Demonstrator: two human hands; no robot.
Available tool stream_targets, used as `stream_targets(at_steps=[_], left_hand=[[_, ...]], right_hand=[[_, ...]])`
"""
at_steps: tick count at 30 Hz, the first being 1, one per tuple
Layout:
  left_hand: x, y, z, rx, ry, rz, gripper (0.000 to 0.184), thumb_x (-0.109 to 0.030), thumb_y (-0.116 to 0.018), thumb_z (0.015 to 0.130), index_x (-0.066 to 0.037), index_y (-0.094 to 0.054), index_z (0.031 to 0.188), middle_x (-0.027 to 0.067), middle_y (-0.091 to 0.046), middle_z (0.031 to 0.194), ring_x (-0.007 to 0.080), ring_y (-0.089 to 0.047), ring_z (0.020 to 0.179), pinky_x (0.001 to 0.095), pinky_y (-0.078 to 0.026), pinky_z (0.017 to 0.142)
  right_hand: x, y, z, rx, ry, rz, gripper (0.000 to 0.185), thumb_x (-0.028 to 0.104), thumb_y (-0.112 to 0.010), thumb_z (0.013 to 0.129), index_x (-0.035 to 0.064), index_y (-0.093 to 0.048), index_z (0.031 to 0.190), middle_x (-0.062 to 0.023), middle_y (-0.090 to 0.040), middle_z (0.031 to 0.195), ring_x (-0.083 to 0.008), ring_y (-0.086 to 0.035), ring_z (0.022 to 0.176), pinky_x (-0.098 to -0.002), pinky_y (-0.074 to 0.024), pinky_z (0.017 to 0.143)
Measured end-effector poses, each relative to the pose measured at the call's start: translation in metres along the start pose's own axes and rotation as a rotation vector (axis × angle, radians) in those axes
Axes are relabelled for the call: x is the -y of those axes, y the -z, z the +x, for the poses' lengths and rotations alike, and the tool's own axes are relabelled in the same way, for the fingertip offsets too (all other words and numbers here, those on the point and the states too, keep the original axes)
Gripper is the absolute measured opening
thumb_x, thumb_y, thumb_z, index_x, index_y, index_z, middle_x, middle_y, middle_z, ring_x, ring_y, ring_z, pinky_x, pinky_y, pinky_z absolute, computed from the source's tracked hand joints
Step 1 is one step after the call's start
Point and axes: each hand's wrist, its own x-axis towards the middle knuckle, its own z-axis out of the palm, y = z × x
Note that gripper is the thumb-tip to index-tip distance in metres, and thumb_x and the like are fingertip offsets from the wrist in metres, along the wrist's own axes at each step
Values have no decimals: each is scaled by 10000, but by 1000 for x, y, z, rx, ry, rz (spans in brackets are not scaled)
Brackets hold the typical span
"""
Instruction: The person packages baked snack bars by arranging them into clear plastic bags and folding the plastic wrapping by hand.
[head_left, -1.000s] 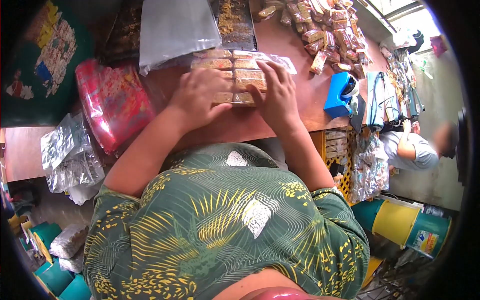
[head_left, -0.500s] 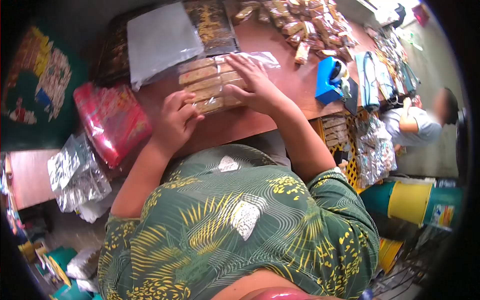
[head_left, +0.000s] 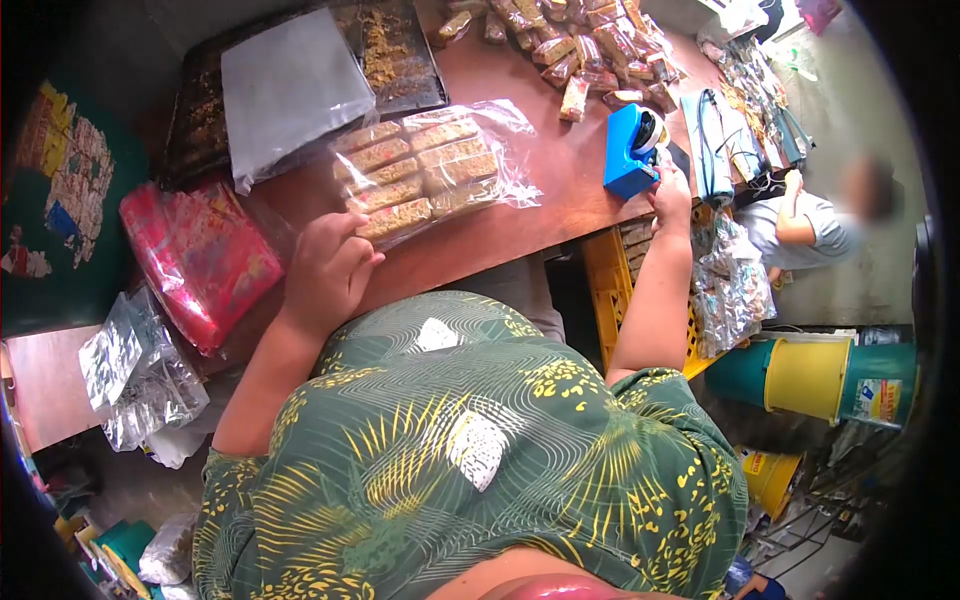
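A clear plastic pack of bar-shaped baked snacks (head_left: pixel 415 170) lies on the table, its bars in two rows and its loose film end to the right. My left hand (head_left: pixel 335 265) is at the pack's lower left corner, fingers loosely curled and apart, fingertips against its edge. At the blue tape dispenser (head_left: pixel 628 165), my right hand (head_left: pixel 672 197) has its fingers pinched together by the tape roll (head_left: pixel 648 130). The strip of tape between them is too small to see clearly.
Behind the pack, a stack of clear plastic sheets (head_left: pixel 290 90) lies on a crumb-covered dark tray (head_left: pixel 405 60). Several wrapped bars (head_left: pixel 600 60) are heaped at the back. A red plastic bundle (head_left: pixel 200 260) lies left, a yellow crate (head_left: pixel 605 290) stands right. Another person (head_left: pixel 805 225) is at far right.
My right hand has left the top of the pack and moved right to the tape dispenser. My left hand stays at the pack's corner. The view has shifted slightly.
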Motion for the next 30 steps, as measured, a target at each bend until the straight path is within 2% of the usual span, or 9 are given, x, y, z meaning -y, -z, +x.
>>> stream_targets(at_steps=[1,4,7,10,11,14,23,27,30], left_hand=[[-2,2,-1,-13,-30,40,201,-150,-827,843,-79,-642,872,92,-665,1212,329,-639,1109,459,-504,980],[0,3,-6,34,-20,28,193,-158,-830,838,-87,-653,863,82,-672,1168,312,-643,1097,447,-510,962],[0,3,-4,49,18,-20,187,-158,-832,836,-90,-660,860,77,-673,1152,314,-641,1088,445,-513,947],[0,2,-3,62,53,-39,186,-150,-831,836,-87,-659,866,82,-672,1148,317,-639,1071,446,-514,938],[1,2,-4,61,57,-46,185,-146,-831,837,-84,-659,868,85,-671,1147,318,-638,1067,445,-514,936],[1,3,-3,62,67,-66,183,-133,-830,837,-79,-660,875,93,-667,1149,322,-634,1061,443,-515,932],[1,3,-3,69,90,-107,175,-112,-829,842,-74,-662,879,100,-665,1154,323,-631,1069,440,-519,935],[2,3,-3,73,91,-127,168,-107,-826,844,-74,-666,884,99,-667,1156,325,-634,1072,436,-522,930],[3,3,-4,76,96,-119,160,-116,-821,849,-80,-669,885,97,-668,1157,326,-632,1085,443,-510,946]], right_hand=[[0,0,3,48,-29,63,368,298,-620,1074,20,-667,1310,-7,-699,1061,-103,-620,940,-288,-504,812],[25,-8,-10,141,-45,104,377,310,-666,1049,23,-691,1292,-18,-707,1082,-104,-622,899,-296,-506,808],[-10,0,48,243,137,-86,394,323,-726,1011,9,-721,1248,-29,-723,1067,-112,-637,884,-296,-519,789],[-13,-2,69,179,140,-200,426,349,-764,984,-19,-738,1198,-46,-743,1036,-128,-655,885,-309,-530,809],[-16,-4,72,152,217,-226,442,353,-755,992,-41,-731,1189,-57,-748,994,-133,-661,887,-317,-533,807],[-4,-6,65,161,234,-276,364,364,-722,1015,27,-733,1153,16,-690,945,-81,-587,821,-259,-486,754],[16,-18,64,47,267,-212,320,332,-667,1045,18,-732,1054,-21,-685,778,-116,-617,670,-284,-498,635],[25,-15,69,53,216,-234,293,304,-656,1044,26,-746,1033,-23,-681,750,-124,-622,660,-280,-505,648],[34,-13,58,68,166,-185,273,311,-668,1038,65,-774,1090,-4,-703,817,-90,-623,702,-259,-496,657]])
